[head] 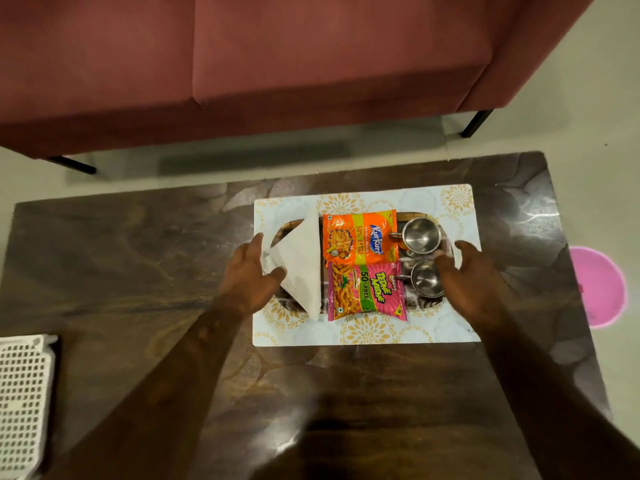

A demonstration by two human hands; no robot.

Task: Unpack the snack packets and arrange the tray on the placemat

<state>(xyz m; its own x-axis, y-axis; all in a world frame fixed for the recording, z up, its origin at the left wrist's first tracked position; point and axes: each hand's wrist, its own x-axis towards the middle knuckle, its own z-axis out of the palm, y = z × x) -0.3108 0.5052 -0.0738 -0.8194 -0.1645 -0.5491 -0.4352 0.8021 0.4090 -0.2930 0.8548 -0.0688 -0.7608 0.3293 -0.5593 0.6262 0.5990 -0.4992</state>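
While both hands flank the tray [420, 300] on the placemat [467, 216], left hand [251, 275] loosely spread, fingertips on the napkin [301, 261], right hand [464, 268] open at the tray end, gripping nothing, a nudge could tip the steel cups [419, 237] or slide packets off. Count: two cups, two packets, orange packet [358, 237] and pink packet [367, 291], one napkin, one tray.

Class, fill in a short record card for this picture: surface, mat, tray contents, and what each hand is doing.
surface: dark table
mat: placemat on the table
tray: tray on the placemat
snacks: orange packet farther from the person, pink packet nearer, both sealed
cups: two steel cups at the tray's right end
napkins: white napkins at the left end
left hand: open, at the tray's left end, touching the napkins
right hand: open, at the right end
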